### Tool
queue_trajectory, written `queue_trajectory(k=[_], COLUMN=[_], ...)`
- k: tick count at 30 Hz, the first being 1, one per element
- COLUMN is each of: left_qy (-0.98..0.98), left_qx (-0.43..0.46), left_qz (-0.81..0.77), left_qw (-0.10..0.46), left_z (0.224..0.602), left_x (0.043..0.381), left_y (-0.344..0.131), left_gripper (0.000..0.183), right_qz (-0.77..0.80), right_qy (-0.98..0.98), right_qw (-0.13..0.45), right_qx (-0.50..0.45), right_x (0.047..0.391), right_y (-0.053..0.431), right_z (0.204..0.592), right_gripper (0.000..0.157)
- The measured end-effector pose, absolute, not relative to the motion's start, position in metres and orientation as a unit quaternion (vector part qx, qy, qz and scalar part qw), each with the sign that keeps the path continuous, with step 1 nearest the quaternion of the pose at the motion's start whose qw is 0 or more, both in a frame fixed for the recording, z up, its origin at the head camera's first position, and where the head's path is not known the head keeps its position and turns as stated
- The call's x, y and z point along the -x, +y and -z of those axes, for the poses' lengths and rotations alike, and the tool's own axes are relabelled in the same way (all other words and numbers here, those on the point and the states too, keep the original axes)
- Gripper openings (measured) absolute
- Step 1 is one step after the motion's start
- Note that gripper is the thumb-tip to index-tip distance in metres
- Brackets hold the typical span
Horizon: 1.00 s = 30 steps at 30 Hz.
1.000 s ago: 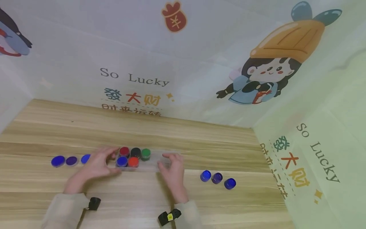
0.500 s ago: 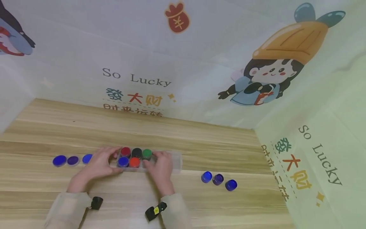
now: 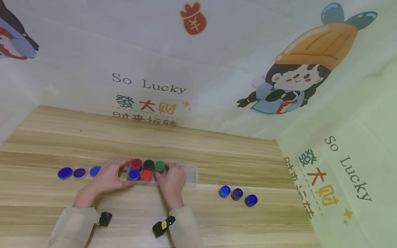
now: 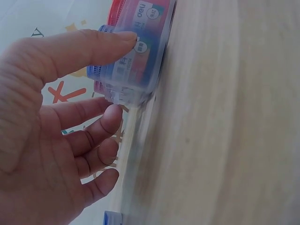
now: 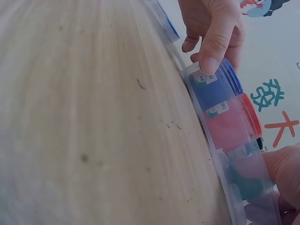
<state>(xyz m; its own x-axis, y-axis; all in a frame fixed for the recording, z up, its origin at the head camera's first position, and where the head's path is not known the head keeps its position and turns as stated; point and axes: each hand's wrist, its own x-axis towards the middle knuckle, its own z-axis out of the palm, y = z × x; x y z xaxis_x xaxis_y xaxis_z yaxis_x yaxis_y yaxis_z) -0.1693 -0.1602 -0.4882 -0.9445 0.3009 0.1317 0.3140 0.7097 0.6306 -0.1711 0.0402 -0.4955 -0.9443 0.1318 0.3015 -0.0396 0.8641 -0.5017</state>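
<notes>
A long clear plastic box (image 3: 190, 175) of paint jars lies on the wooden table. My left hand (image 3: 109, 177) grips its left end, with the thumb (image 4: 110, 47) on the front wall and the fingers at the end and back. Inside stand jars with red (image 3: 136, 163), black (image 3: 149, 165), green (image 3: 160, 166), blue (image 3: 134, 174) and orange-red (image 3: 146, 175) lids. My right hand (image 3: 171, 179) reaches into the box and pinches the green jar, its thumb showing through the clear wall in the right wrist view. The box's right end holds no jar.
Left of the box lie blue and purple lids (image 3: 79, 173) in a row, one partly behind my left hand. Several steps to the right stand blue and purple open jars (image 3: 237, 194). A printed cloth (image 3: 217, 86) rises behind the table.
My right hand has moved left from the box's right part to the green jar and closed round it. The left hand keeps its grip on the box; the view has shifted slightly.
</notes>
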Motion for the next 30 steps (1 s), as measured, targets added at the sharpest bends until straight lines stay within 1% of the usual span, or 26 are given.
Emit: queue_trajectory(k=[6, 15, 18, 23, 27, 30], left_qy=[-0.925, -0.923, -0.924, -0.925, -0.926, -0.926], left_qx=[0.165, 0.168, 0.167, 0.171, 0.168, 0.165], left_qz=[0.342, 0.345, 0.343, 0.341, 0.338, 0.340], left_qw=[0.007, 0.011, 0.009, 0.013, 0.010, 0.006], left_z=[0.488, 0.488, 0.488, 0.488, 0.487, 0.483], left_x=[0.171, 0.170, 0.169, 0.169, 0.169, 0.169], left_y=[-0.161, -0.159, -0.159, -0.159, -0.160, -0.159], left_gripper=[0.079, 0.079, 0.079, 0.080, 0.081, 0.080], right_qz=[-0.264, -0.274, -0.287, -0.359, -0.441, -0.472], right_qy=[-0.949, -0.949, -0.944, -0.917, -0.882, -0.866], right_qw=[0.171, 0.157, 0.160, 0.172, 0.166, 0.166], right_qx=[0.026, 0.031, 0.027, 0.005, -0.013, -0.022], right_x=[0.172, 0.172, 0.171, 0.171, 0.171, 0.169], right_y=[0.040, 0.041, 0.043, 0.047, 0.052, 0.055], right_z=[0.497, 0.497, 0.497, 0.497, 0.496, 0.493], right_gripper=[0.037, 0.036, 0.035, 0.030, 0.029, 0.029])
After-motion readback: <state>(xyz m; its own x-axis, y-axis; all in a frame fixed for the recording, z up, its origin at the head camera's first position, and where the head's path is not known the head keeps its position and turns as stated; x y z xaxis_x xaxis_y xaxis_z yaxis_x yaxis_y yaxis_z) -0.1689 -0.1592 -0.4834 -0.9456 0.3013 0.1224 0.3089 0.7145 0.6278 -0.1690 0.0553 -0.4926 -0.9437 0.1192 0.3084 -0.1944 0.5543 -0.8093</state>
